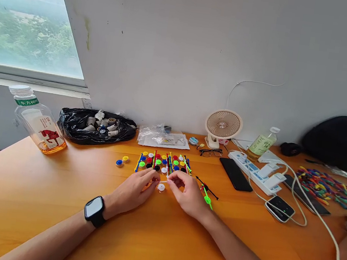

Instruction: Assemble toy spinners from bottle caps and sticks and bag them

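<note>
Rows of coloured discs (pixel 157 162) look mostly laid out on worktop (pixel 88 187) at 12 o'clock, left hand (pixel 140 183) and right hand (pixel 189 192) closed in a pinch on white stick (pixel 163 182), white disc (pixel 161 187) at 6, green piece (pixel 208 200) around 3 outside the rows.

I watch through one camera on the wearer's head — it looks forward and down over the table (pixel 151 239) to the wall (pixel 170 60), with the left hand (pixel 135 187) and right hand (pixel 192 193) near mid-frame.
</note>
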